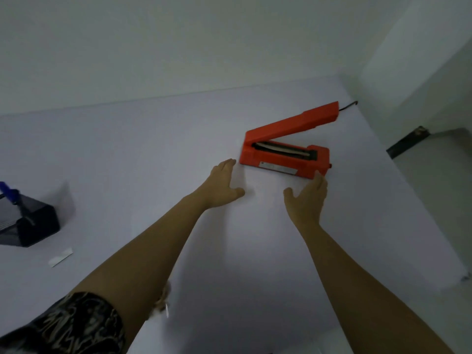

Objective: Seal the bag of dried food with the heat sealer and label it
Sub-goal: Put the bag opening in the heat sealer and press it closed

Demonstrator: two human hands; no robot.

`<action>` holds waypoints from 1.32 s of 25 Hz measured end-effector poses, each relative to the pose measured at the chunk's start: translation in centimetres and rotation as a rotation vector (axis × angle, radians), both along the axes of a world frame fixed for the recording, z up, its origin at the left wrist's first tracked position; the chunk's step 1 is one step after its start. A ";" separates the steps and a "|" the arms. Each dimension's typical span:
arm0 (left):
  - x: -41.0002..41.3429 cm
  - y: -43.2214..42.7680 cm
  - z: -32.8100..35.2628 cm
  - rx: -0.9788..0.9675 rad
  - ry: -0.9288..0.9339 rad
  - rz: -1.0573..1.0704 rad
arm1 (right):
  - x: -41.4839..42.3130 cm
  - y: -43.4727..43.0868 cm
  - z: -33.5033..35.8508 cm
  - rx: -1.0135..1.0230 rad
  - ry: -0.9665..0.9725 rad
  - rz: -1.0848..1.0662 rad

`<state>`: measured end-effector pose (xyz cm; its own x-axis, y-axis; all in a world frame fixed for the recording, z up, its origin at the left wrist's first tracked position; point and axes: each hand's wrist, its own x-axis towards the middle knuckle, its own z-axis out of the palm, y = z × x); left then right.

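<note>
An orange heat sealer (283, 159) lies on the white table (153, 154) at the right rear, its arm raised and the sealing strip exposed. My left hand (222, 183) reaches out with straight fingers just left of the sealer's near corner. Straight-fingered too, my right hand (307, 200) has its fingertips at the sealer's front right corner. Neither hand holds anything. A small white label strip (60, 257) lies on the table at the left. A bit of a bag with pale dried food (162, 301) shows beside my left forearm, mostly hidden.
A black box (28, 221) with a blue pen (9, 192) in it stands at the left edge. The sealer's black cord (348, 105) runs off behind it. The table's right edge drops to the floor (434, 180). A wall rises behind the table.
</note>
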<state>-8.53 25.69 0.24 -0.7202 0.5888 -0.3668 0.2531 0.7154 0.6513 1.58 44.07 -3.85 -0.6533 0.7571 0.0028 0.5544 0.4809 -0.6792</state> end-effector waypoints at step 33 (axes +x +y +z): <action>2.0 -0.9 0.0 0.122 0.040 0.078 | 7.2 2.0 0.6 -0.063 -0.050 -0.046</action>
<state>-6.55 24.84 0.22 -0.7782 0.5689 -0.2659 0.2278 0.6503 0.7248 8.78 46.03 -3.27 -0.6163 0.7837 -0.0776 0.6085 0.4113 -0.6787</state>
